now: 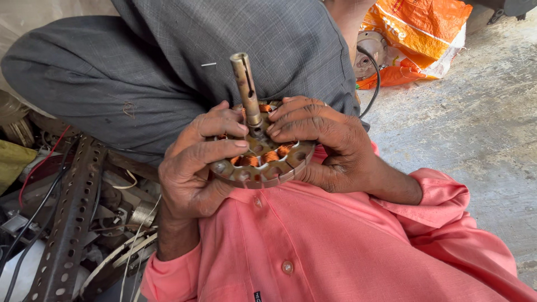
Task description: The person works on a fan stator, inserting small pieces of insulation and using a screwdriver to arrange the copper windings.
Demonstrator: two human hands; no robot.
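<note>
Scrap clutter [84, 223] leftward, bare concrete floor [475, 123] rightward

Both hands [193, 162] [324, 142] — fingers curled, gripping

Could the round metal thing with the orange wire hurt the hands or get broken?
Maybe. Both the left hand and the right hand press fingers right on the copper windings of the round motor core; thin wire might get scratched or bent. It is held in the air above the lap, so the core and its shaft could slip and fall.
</note>
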